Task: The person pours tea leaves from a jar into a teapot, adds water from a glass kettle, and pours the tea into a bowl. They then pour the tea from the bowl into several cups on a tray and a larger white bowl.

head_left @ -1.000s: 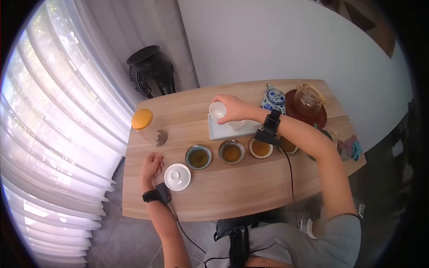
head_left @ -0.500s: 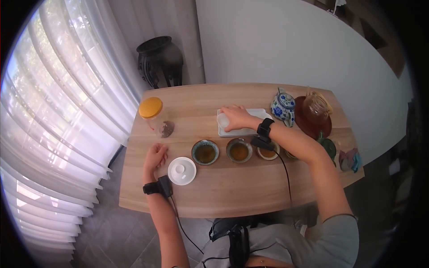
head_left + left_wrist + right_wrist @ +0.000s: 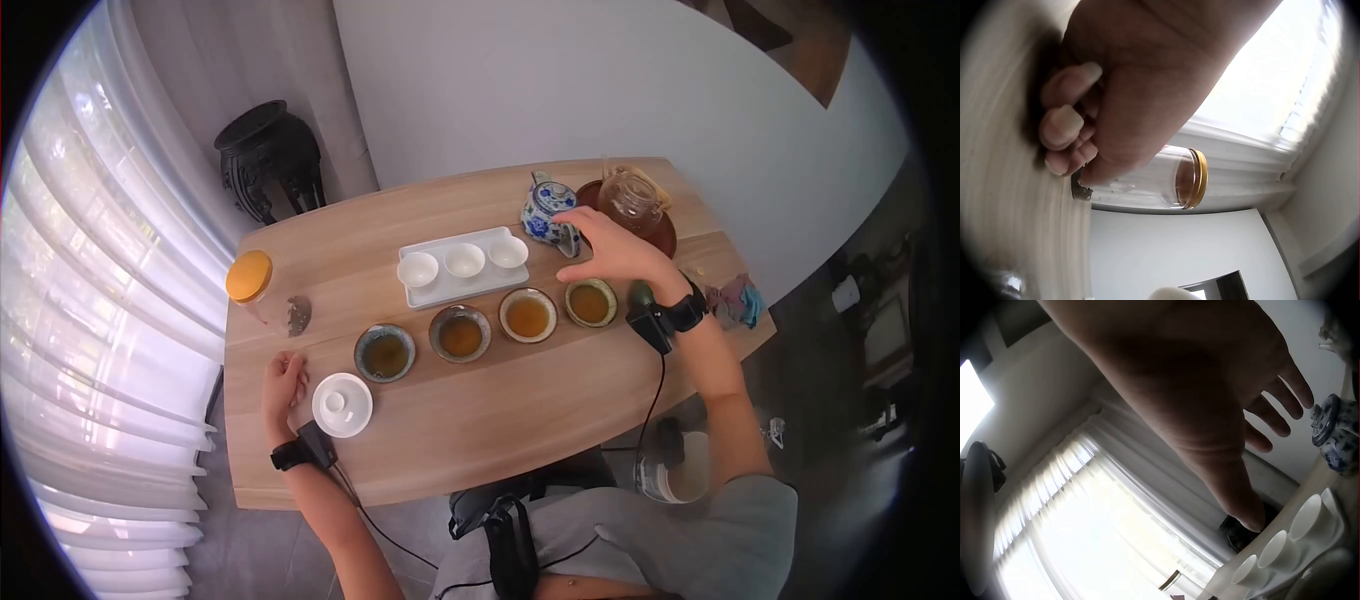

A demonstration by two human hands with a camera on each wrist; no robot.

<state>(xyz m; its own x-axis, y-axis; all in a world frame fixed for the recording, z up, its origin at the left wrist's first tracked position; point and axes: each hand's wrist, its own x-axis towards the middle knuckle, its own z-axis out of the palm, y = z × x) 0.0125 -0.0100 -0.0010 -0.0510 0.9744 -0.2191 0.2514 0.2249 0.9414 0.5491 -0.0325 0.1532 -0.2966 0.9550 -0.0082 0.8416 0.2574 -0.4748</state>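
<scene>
Three small white cups, among them the left one (image 3: 418,269), stand in a row on a white tray (image 3: 437,294). My right hand (image 3: 622,252) hovers empty beside the blue-and-white teapot (image 3: 541,221), thumb and fingers spread apart; whether they touch the teapot I cannot tell. In the right wrist view the hand (image 3: 1210,394) shows its open palm above the cups. My left hand (image 3: 283,388) rests on the table, loosely curled and empty, left of a white lidded bowl (image 3: 352,414). The left wrist view shows that hand (image 3: 1129,87) near the glass jar (image 3: 1147,181).
Several bowls of tea, such as the leftmost (image 3: 386,355), line the middle of the table (image 3: 480,420). A yellow-lidded jar (image 3: 249,276) lies at the left. A glass pot (image 3: 630,200) on a red-brown tray, a green object and a cloth (image 3: 736,301) are at the right.
My right hand has let go of the white cup, which now stands at the tray's left end, and has moved right toward the teapot. The head view has shifted; my left hand stays on the table.
</scene>
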